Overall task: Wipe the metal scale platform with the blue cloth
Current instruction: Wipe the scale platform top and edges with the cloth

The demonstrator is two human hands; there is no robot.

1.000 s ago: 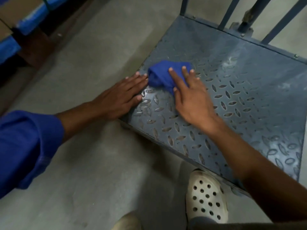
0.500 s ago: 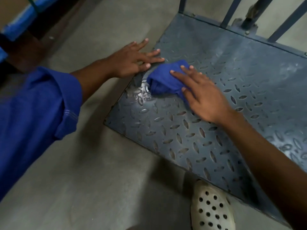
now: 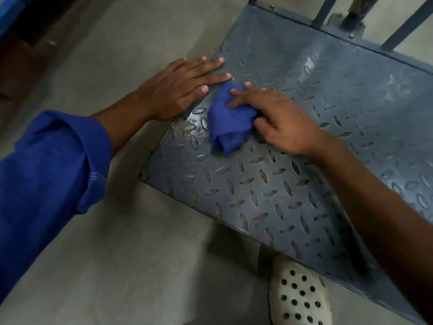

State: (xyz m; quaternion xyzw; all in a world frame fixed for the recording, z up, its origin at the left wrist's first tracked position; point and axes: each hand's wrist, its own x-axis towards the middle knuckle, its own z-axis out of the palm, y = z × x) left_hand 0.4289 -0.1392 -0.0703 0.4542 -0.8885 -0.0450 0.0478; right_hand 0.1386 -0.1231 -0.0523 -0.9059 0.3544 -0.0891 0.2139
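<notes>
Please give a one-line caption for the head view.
Right hand presses a bunched blue cloth on the metal scale platform while the left hand rests flat at its edge.

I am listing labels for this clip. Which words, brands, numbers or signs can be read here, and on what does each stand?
None can be read. The scale platform shows only its raised tread pattern; the blue cloth, the blue sleeve and the perforated shoe bear no visible writing.

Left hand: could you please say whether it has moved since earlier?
Yes. The left hand slid along the left edge of the grey embossed metal platform, away from its near corner.
</notes>
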